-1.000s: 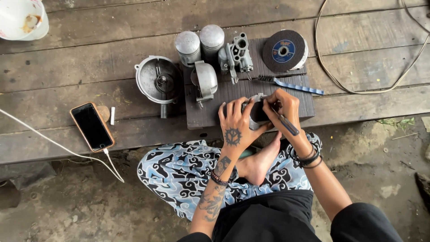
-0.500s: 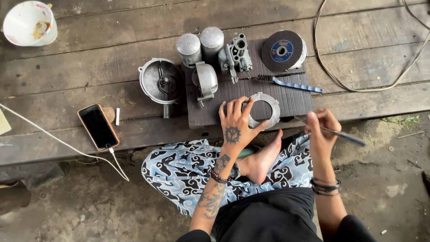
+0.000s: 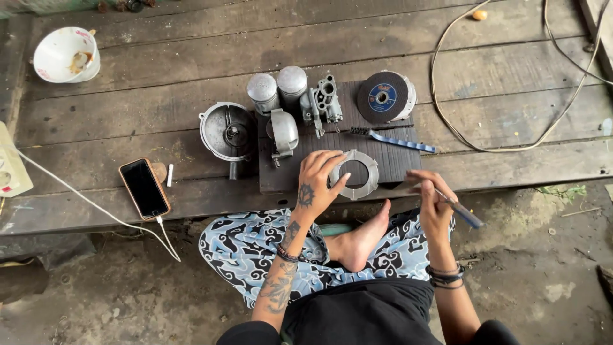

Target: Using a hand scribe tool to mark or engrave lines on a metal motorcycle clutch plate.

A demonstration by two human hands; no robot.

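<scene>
My left hand (image 3: 317,179) rests on a flat grey metal ring plate (image 3: 355,174), fingers pinching its left rim against the dark board (image 3: 389,163). My right hand (image 3: 432,199) is off to the right of the board, closed round a thin blue-handled tool (image 3: 458,208) that points down and right. The ring lies flat near the board's front edge. My bare foot (image 3: 361,241) and patterned trousers are below it.
On the board stand two metal cylinders (image 3: 278,89), a carburettor-like casting (image 3: 324,102), a rounded cover (image 3: 283,132), a cutting disc (image 3: 384,97) and a blue brush (image 3: 394,139). A round housing (image 3: 227,132), a phone (image 3: 144,188) on a cable and a white bowl (image 3: 65,55) lie left.
My right hand has drawn away from the ring to the right with the tool. The left hand stays on the ring, now lying flat on the board.
</scene>
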